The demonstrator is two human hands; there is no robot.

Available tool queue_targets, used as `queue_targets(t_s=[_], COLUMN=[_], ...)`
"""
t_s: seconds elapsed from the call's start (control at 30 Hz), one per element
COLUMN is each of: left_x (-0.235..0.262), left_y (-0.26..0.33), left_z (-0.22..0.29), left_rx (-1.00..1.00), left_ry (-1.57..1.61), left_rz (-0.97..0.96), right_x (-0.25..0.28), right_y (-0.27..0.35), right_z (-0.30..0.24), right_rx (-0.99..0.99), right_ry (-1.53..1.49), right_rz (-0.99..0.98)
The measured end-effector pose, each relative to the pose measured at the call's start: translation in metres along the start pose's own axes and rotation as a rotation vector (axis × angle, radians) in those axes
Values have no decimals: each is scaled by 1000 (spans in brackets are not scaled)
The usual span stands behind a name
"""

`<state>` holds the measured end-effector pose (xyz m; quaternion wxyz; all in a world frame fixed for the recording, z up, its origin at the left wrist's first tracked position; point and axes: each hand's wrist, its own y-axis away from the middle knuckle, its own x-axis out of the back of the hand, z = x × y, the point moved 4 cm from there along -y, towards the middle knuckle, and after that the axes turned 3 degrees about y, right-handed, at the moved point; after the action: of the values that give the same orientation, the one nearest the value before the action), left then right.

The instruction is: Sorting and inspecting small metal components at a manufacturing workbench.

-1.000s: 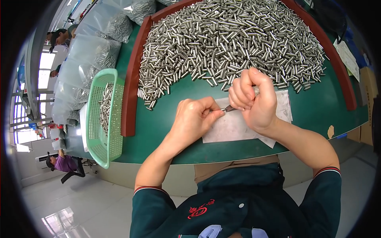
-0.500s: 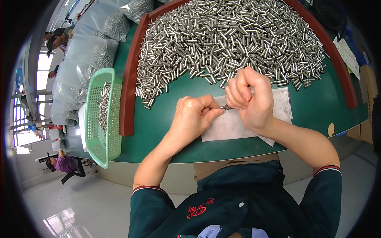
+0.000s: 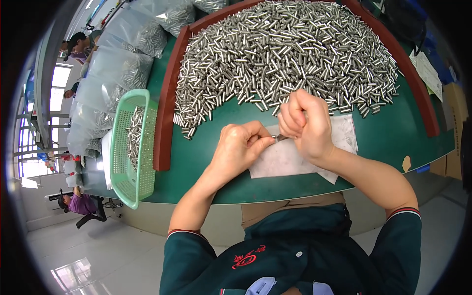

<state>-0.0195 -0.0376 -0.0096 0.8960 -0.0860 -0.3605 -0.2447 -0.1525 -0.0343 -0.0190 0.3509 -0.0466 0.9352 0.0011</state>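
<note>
Currently, the left hand (image 3: 235,149) pinches a metal pin (image 3: 273,137) over the tabletop (image 3: 191,164), toward its near edge; the right hand (image 3: 310,129) curls around a tool (image 3: 281,137), possibly tapered. A loose pinch could drop the pin.

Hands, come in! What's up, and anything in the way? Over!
Left hand: pinching a pin. Right hand: gripping a tool, tip at the pin. Nothing visibly blocking.

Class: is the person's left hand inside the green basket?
No: the left hand pinches a small metal piece, right of the green basket.
</note>
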Motion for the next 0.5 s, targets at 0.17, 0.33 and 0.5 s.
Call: queue_targets(t_s=[0.17,0.33,0.5], left_x=[9,9,12], left_y=[-2,-5,-8], left_z=[-19,-28,-24], left_rx=[320,394,454], left_ry=[1320,1462,1324], left_rz=[-191,-192,8], right_x=[0,1,3], right_y=[3,3,1], right_z=[-2,-2,-1], right_rx=[-21,-42,-37], right_ry=[-45,-41,-28], right_rz=[-50,-43,-36])
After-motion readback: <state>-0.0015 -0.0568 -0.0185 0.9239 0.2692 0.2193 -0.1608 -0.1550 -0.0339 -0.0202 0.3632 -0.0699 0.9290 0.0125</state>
